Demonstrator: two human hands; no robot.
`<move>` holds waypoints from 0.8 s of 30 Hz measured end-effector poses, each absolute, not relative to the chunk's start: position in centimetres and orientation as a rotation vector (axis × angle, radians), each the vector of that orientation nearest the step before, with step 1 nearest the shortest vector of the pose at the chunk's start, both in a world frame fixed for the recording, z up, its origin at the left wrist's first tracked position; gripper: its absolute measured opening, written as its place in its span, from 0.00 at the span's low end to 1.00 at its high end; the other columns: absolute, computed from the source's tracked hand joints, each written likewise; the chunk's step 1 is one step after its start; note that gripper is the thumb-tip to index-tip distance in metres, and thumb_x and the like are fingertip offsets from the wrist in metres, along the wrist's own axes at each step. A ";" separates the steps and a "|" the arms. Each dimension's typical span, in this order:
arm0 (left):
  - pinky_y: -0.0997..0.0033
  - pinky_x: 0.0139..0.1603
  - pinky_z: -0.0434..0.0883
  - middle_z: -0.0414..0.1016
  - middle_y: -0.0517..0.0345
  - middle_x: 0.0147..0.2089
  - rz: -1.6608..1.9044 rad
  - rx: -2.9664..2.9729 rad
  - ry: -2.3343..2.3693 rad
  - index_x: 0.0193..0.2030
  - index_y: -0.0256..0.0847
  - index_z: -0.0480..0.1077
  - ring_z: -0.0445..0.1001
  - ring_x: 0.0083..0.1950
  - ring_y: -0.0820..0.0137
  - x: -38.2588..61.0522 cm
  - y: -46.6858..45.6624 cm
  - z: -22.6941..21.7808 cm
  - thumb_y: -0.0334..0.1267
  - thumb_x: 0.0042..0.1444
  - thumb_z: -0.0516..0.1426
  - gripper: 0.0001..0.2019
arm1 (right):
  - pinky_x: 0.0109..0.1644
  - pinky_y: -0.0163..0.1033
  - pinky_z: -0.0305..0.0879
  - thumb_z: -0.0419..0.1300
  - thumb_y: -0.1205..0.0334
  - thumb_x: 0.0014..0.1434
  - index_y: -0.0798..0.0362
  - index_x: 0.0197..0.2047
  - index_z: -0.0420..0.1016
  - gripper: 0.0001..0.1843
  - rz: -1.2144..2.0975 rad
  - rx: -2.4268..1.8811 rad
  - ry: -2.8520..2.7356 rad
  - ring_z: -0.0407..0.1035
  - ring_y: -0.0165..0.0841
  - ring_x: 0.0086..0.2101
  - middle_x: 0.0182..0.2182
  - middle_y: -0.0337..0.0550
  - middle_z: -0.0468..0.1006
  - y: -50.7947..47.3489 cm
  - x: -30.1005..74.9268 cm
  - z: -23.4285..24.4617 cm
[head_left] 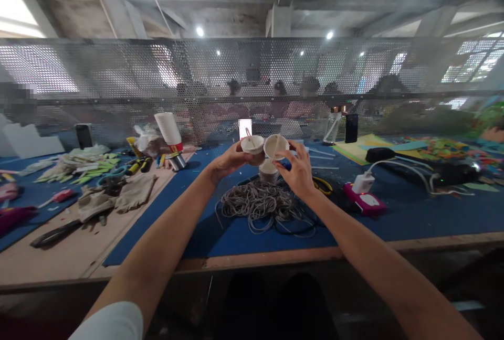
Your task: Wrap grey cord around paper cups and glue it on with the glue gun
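Note:
Both arms reach out over the blue mat (413, 214). My left hand (228, 161) is closed round a small white paper cup (252, 145) with a thin stick standing in it. My right hand (300, 171) grips a second white cup (275, 146), tipped so that its open mouth faces me, a string or stick across it. The two cups touch side by side. A third cup (269, 171) stands on the mat just below them. Under my hands lies a tangled pile of grey cord (262, 202).
A stack of white cups (168, 129) leans on a metal can at the left, near scissors, gloves and paper scraps. A pink device (364, 202) with a white charger and cables lies to the right. A perforated metal screen (118, 72) closes the back, people behind it.

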State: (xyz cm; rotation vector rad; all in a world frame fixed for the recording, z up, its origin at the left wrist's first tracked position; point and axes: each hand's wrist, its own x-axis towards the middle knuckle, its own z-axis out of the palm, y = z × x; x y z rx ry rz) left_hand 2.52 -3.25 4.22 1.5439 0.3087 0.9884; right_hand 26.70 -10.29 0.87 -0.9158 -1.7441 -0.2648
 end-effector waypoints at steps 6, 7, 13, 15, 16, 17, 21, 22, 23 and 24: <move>0.68 0.47 0.71 0.82 0.55 0.43 1.012 1.515 0.289 0.51 0.42 0.77 0.77 0.43 0.66 2.9 -4.0 4.7 0.36 0.45 0.71 0.24 | 0.63 0.67 0.62 0.67 0.59 0.65 0.41 0.41 0.79 0.02 -0.269 -0.912 -1.763 0.67 0.51 0.60 0.64 0.44 0.68 -10.4 26.7 1.0; 0.68 0.49 0.72 0.82 0.54 0.45 1.005 1.516 0.279 0.52 0.42 0.77 0.78 0.45 0.65 2.9 -4.1 4.9 0.36 0.46 0.71 0.25 | 0.63 0.66 0.63 0.67 0.58 0.65 0.41 0.41 0.79 0.02 -0.279 -0.902 -1.758 0.67 0.51 0.60 0.64 0.44 0.68 -10.4 26.7 1.0; 0.59 0.60 0.74 0.82 0.48 0.55 0.925 1.492 0.222 0.59 0.39 0.75 0.80 0.54 0.58 2.6 -4.3 5.2 0.39 0.51 0.67 0.26 | 0.61 0.59 0.70 0.67 0.55 0.66 0.43 0.42 0.79 0.04 -0.308 -0.820 -1.694 0.69 0.47 0.59 0.60 0.46 0.71 -9.8 26.9 0.8; 0.57 0.61 0.74 0.82 0.47 0.56 0.898 1.477 0.205 0.59 0.38 0.76 0.81 0.55 0.57 2.4 -4.2 5.1 0.41 0.53 0.67 0.26 | 0.59 0.58 0.71 0.67 0.56 0.66 0.44 0.41 0.77 0.04 -0.320 -0.795 -1.659 0.70 0.46 0.59 0.57 0.46 0.74 -9.7 26.8 0.9; 0.57 0.61 0.75 0.83 0.47 0.55 0.886 1.470 0.195 0.60 0.38 0.76 0.81 0.54 0.57 2.3 -4.2 5.1 0.42 0.53 0.66 0.26 | 0.59 0.58 0.71 0.66 0.56 0.66 0.44 0.41 0.76 0.04 -0.316 -0.785 -1.645 0.71 0.46 0.58 0.55 0.46 0.76 -9.8 26.7 1.0; 0.57 0.61 0.75 0.83 0.47 0.55 0.875 1.459 0.184 0.60 0.38 0.76 0.81 0.54 0.57 2.3 -4.3 5.1 0.42 0.54 0.66 0.26 | 0.58 0.57 0.71 0.66 0.57 0.67 0.44 0.40 0.74 0.05 -0.305 -0.778 -1.634 0.72 0.45 0.57 0.53 0.46 0.77 -9.9 26.7 1.1; 0.59 0.62 0.74 0.83 0.46 0.56 0.869 1.385 0.151 0.62 0.36 0.75 0.81 0.54 0.58 2.1 -5.0 5.1 0.44 0.56 0.64 0.27 | 0.56 0.54 0.72 0.67 0.56 0.66 0.45 0.40 0.69 0.09 -0.235 -0.788 -1.587 0.75 0.43 0.54 0.49 0.46 0.80 -10.2 26.5 1.5; 0.58 0.63 0.74 0.82 0.46 0.57 0.868 1.361 0.147 0.62 0.36 0.75 0.81 0.56 0.58 2.1 -5.1 5.1 0.44 0.57 0.63 0.27 | 0.55 0.53 0.72 0.67 0.55 0.66 0.45 0.40 0.69 0.10 -0.221 -0.793 -1.577 0.75 0.43 0.53 0.48 0.45 0.80 -10.2 26.4 1.5; 0.58 0.64 0.73 0.82 0.46 0.58 0.867 1.340 0.144 0.62 0.36 0.74 0.80 0.58 0.57 2.0 -5.2 5.1 0.44 0.58 0.62 0.27 | 0.54 0.52 0.72 0.67 0.55 0.65 0.45 0.40 0.68 0.11 -0.210 -0.799 -1.569 0.76 0.43 0.51 0.46 0.45 0.81 -10.2 26.4 1.5; 0.57 0.65 0.72 0.82 0.45 0.58 0.865 1.323 0.145 0.62 0.36 0.74 0.79 0.59 0.56 2.0 -5.1 5.0 0.44 0.58 0.62 0.26 | 0.53 0.51 0.72 0.67 0.54 0.65 0.45 0.40 0.67 0.11 -0.203 -0.804 -1.564 0.76 0.42 0.50 0.45 0.44 0.81 -10.2 26.4 1.5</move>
